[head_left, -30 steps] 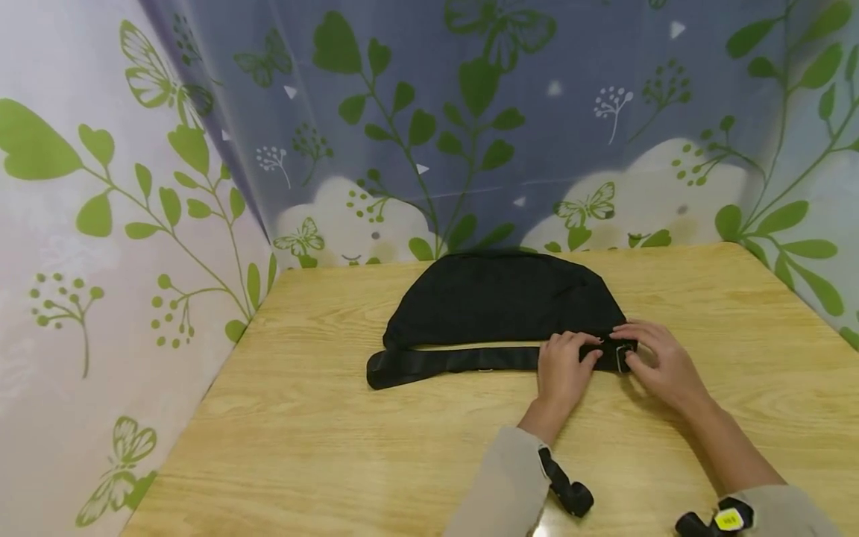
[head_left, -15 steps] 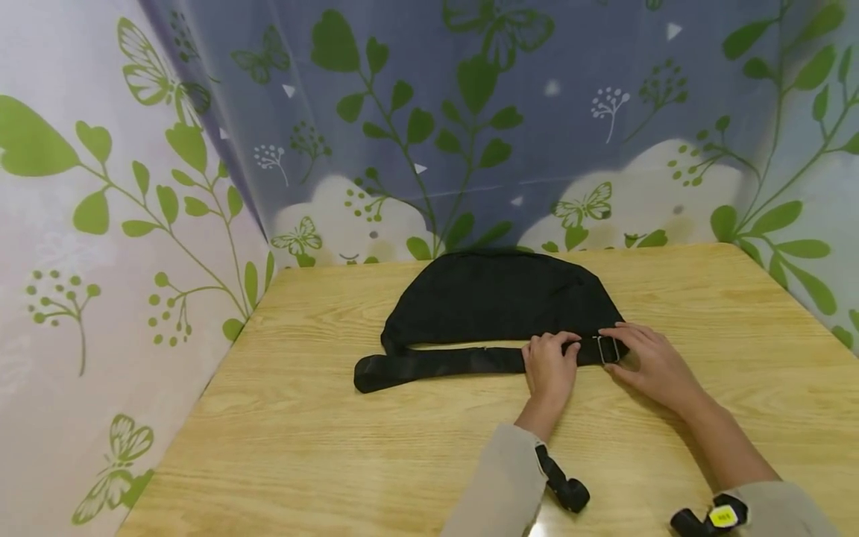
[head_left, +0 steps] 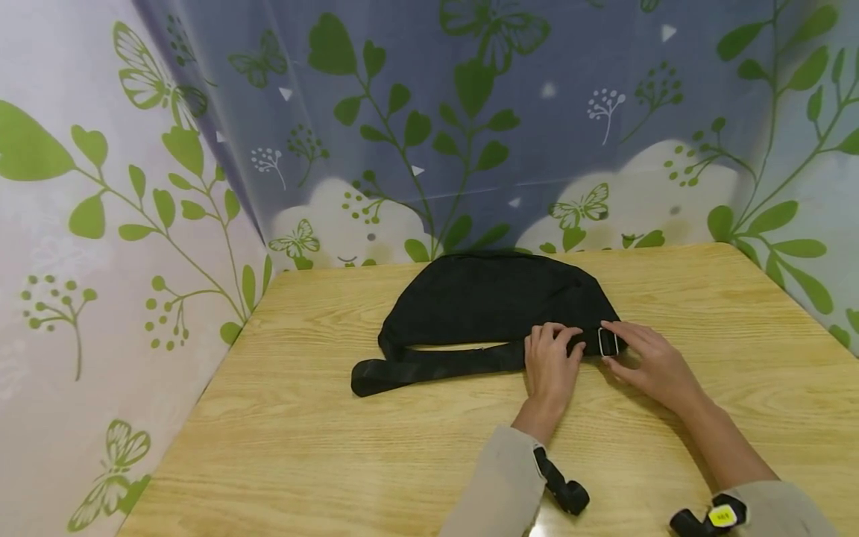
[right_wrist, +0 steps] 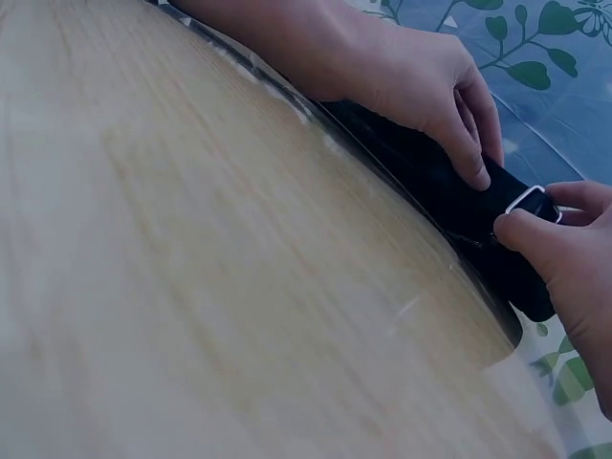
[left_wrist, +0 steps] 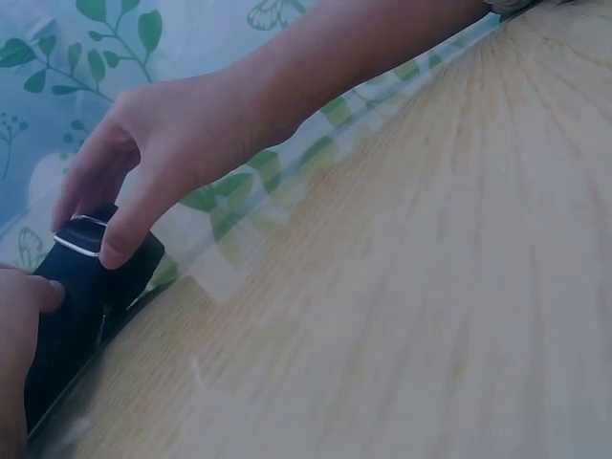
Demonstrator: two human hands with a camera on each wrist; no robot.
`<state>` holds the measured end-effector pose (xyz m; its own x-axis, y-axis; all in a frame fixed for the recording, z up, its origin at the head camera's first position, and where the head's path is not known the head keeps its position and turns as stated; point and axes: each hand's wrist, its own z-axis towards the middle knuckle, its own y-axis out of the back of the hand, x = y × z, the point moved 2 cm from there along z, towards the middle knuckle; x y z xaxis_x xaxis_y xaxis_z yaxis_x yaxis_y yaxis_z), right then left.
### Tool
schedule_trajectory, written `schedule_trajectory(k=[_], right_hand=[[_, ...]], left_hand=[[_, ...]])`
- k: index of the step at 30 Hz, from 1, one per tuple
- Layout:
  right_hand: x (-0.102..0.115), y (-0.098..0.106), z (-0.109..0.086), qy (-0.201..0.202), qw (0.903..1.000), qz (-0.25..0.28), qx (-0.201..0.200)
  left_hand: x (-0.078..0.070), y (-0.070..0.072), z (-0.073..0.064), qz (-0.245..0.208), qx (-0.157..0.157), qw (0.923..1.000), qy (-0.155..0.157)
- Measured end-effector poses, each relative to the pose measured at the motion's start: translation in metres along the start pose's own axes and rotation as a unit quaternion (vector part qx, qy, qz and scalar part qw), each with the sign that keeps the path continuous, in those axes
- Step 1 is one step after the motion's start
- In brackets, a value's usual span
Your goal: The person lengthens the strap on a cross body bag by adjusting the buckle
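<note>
A black waist bag (head_left: 496, 294) lies flat near the back of the wooden table, its black strap (head_left: 436, 367) stretched along its front edge and looped at the left end. My left hand (head_left: 552, 364) grips the strap from above, left of a metal slider buckle (head_left: 608, 342). Thumb and fingers of my right hand (head_left: 654, 369) pinch that buckle at its upper and lower sides. The right wrist view shows the buckle (right_wrist: 532, 201) as a silver frame with webbing through it, and the left hand (right_wrist: 430, 96) close beside it on the strap.
The light wood table (head_left: 302, 447) extends in front and to both sides. A patterned cloth wall (head_left: 376, 149) with leaves and butterflies rises right behind the bag; another (head_left: 101, 246) stands at the left. Black wrist bands (head_left: 564, 481) hang from the sleeves.
Both hands have shifted slightly left along the strap. The buckle has come into fuller view between them, and the strap's looped left end has slid further left.
</note>
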<state>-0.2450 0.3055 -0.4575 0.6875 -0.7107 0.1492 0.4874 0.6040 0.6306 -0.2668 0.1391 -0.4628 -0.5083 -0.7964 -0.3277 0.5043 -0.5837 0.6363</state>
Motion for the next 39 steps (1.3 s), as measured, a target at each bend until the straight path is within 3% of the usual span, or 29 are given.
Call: schedule_trajectory(k=[3, 7, 10, 19, 23, 28, 31, 36, 39], right_hand=[[-0.0009, -0.001, 0.0, 0.006, 0.9999, -0.002, -0.009], [-0.0014, -0.002, -0.0005, 0.003, 1.0, -0.001, -0.009], [-0.0013, -0.002, -0.001, -0.002, 1.0, 0.003, -0.005], [-0.0012, -0.0016, -0.001, -0.006, 0.9992, 0.037, 0.011], [-0.001, -0.0027, -0.0019, -0.016, 0.9992, 0.034, 0.014], [-0.0006, -0.0036, -0.003, -0.028, 0.9992, 0.025, 0.014], [-0.0003, -0.003, -0.0028, -0.031, 0.999, 0.025, 0.019], [0.0014, -0.0012, -0.0018, -0.032, 0.9988, 0.022, 0.029], [0.0027, -0.0018, -0.0015, -0.034, 0.9988, 0.018, 0.031]], left_hand=[[-0.0004, -0.0002, 0.0003, -0.004, -0.011, 0.9999, 0.009], [-0.0005, -0.0025, 0.0008, -0.018, 0.018, 0.9982, 0.055], [-0.0002, -0.0044, 0.001, -0.038, 0.033, 0.9962, 0.071], [-0.0019, -0.0032, 0.0002, -0.123, 0.052, 0.9902, 0.043], [-0.0016, -0.0034, 0.0, -0.112, 0.052, 0.9909, 0.055], [-0.0011, -0.0024, -0.0007, -0.066, 0.046, 0.993, 0.087], [-0.0013, -0.0029, -0.0004, -0.064, 0.045, 0.9938, 0.078], [-0.0019, -0.0031, -0.0001, -0.112, 0.048, 0.9914, 0.048], [-0.0017, -0.003, -0.0007, -0.119, 0.048, 0.9907, 0.046]])
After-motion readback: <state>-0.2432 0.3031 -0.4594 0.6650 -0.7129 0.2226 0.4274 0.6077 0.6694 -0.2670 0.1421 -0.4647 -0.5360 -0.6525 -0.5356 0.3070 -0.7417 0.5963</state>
